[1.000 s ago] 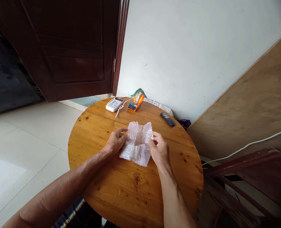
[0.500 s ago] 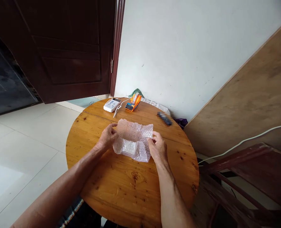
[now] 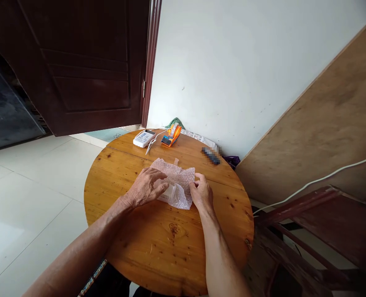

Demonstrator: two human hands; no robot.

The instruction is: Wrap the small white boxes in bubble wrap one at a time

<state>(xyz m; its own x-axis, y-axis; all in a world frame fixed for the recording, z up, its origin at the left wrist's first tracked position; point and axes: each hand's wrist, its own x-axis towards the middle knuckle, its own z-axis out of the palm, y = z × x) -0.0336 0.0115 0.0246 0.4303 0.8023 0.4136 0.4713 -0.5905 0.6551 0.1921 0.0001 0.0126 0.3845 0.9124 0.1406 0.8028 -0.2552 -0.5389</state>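
— Where are we looking, and what is your left hand doing?
— My left hand (image 3: 146, 187) is hovering over the left side of the bubble wrap (image 3: 183, 176), fingers half-stretched, thumb standing apart; it is gripping nothing that I can see, and whether the fingertips are touching the plastic I can't tell!
— And the right?
— My right hand (image 3: 202, 193) is pinching the wrap's right edge, thumb and fingers closing on it; the sheet is lying crumpled on the round wooden table (image 3: 139, 243), between my hands.
— Anything else showing there?
— A small strip (image 3: 176, 161) is poking out past the far edge; beyond it the orange tape dispenser (image 3: 174, 135) is standing just beside a white device (image 3: 144, 139); a dark, blurred object (image 3: 210, 156) is lying farther right!
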